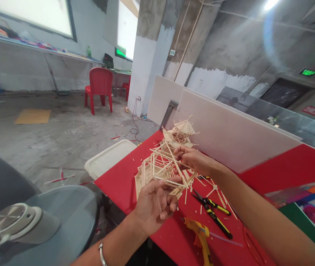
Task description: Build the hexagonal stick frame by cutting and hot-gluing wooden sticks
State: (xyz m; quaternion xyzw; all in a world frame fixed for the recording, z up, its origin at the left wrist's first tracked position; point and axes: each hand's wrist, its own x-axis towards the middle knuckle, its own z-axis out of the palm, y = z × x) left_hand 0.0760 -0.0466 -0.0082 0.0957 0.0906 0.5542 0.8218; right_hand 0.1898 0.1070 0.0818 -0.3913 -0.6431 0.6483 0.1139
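Note:
A model house built of thin wooden sticks (161, 162) stands on the red table (121, 181), its roof (183, 129) toward the white partition. My left hand (154, 205) grips the near lower edge of the model between thumb and curled fingers. My right hand (193, 159) pinches sticks on the model's right side, about mid-height. Loose sticks (215, 190) lie scattered on the table beside the model.
Black-and-yellow cutters (212, 210) and a yellow glue gun (201, 236) lie near the table's front. A white partition (229, 133) runs behind. A white lid (109, 157) sits left of the table, a grey stool (63, 214) lower left, and red chairs (99, 87) stand across the floor.

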